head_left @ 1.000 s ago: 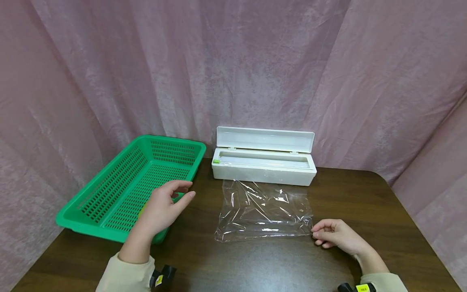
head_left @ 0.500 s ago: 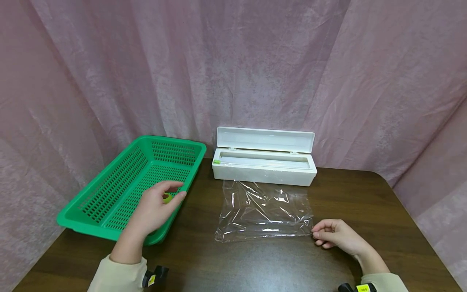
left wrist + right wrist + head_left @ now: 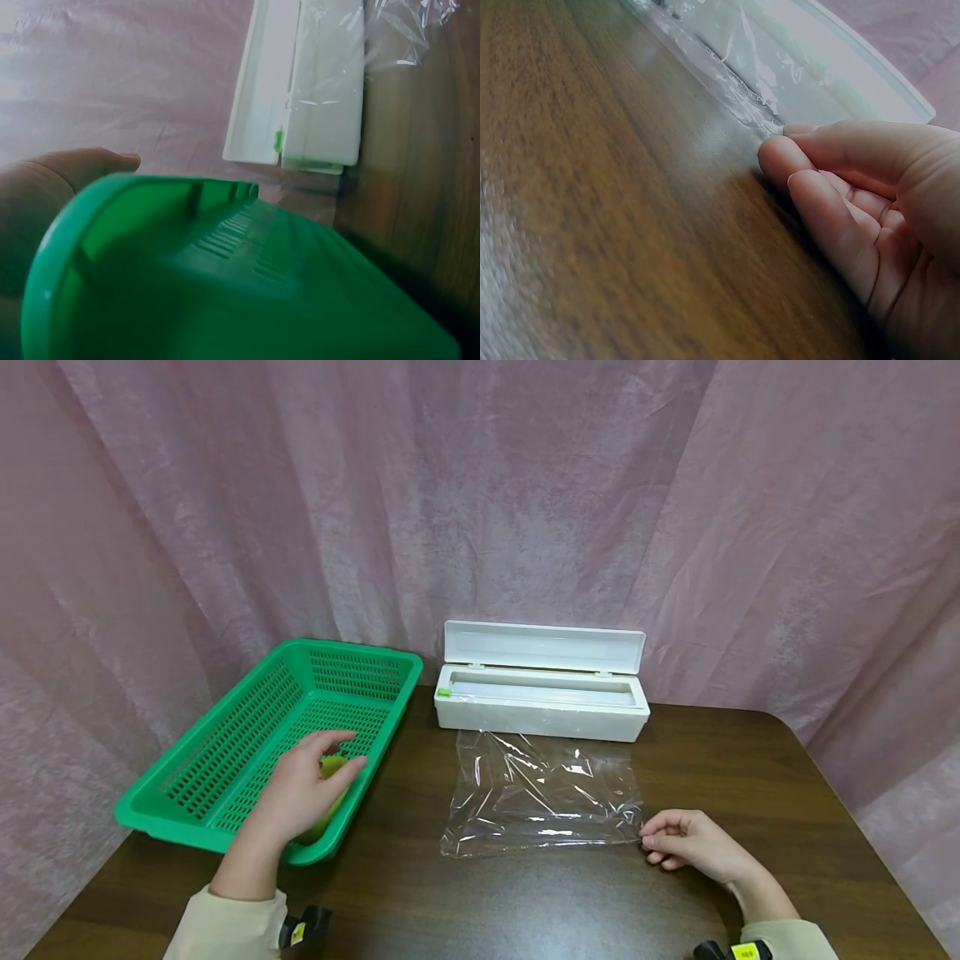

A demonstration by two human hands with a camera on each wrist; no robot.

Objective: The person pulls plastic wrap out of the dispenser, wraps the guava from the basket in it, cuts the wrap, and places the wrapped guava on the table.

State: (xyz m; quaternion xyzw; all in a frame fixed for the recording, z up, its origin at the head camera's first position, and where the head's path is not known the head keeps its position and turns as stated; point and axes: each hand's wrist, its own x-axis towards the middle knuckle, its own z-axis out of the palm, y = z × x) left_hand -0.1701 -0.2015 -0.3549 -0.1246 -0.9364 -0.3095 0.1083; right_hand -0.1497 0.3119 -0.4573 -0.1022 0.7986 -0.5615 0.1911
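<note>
My left hand hangs over the near right end of the green slotted basket, thumb and fingers apart in a loose curve. Below it, inside the basket, lies a yellow-green rounded object, mostly hidden by the hand. In the left wrist view the basket wall covers the object and most of the hand. My right hand pinches the front right corner of a clear sheet of plastic wrap between thumb and index finger. The sheet runs out of a white wrap dispenser box with its lid raised.
The dark wooden table has its far edge against a pink curtain. A small green slider sits at the left end of the dispenser. Between basket and dispenser a strip of table shows.
My left hand has moved left and down, farther over the basket, and more of the yellow-green object shows between thumb and fingers. The right hand and the wrap have stayed put.
</note>
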